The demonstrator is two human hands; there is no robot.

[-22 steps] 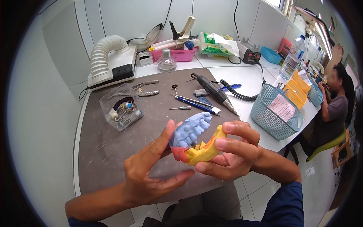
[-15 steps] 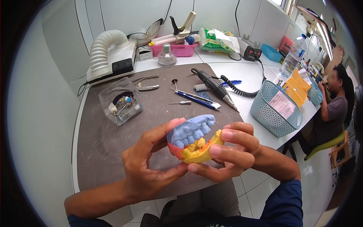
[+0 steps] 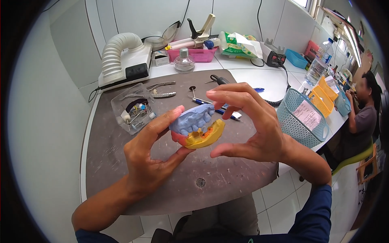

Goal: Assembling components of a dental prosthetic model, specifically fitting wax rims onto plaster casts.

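Observation:
Above the brown bench mat I hold a dental model, made of a blue upper cast [image 3: 192, 118] and a yellow lower cast [image 3: 206, 137] that meet at a pinkish-red part [image 3: 178, 137] on the left. My left hand [image 3: 148, 152] pinches the model from its left side, thumb below and fingers on top. The two casts gape apart on the right, and orange shows on the lower one near the teeth. My right hand [image 3: 255, 129] is spread just right of the model, thumb and fingers apart, with nothing between them.
Behind lie a clear box of small burs [image 3: 133, 110], pliers [image 3: 162, 94] and a handpiece [image 3: 219, 79] partly hidden by my right hand. A hose unit [image 3: 125, 67], glass bottle [image 3: 184, 62] and pink basket [image 3: 198, 55] stand farther back. At right are a blue basket [image 3: 302, 117] and a seated person [image 3: 360, 117].
My right hand has let go of the yellow cast, opened and lifted slightly. The left hand has moved the model a little left and up. The yellow piece near the lower teeth no longer shows.

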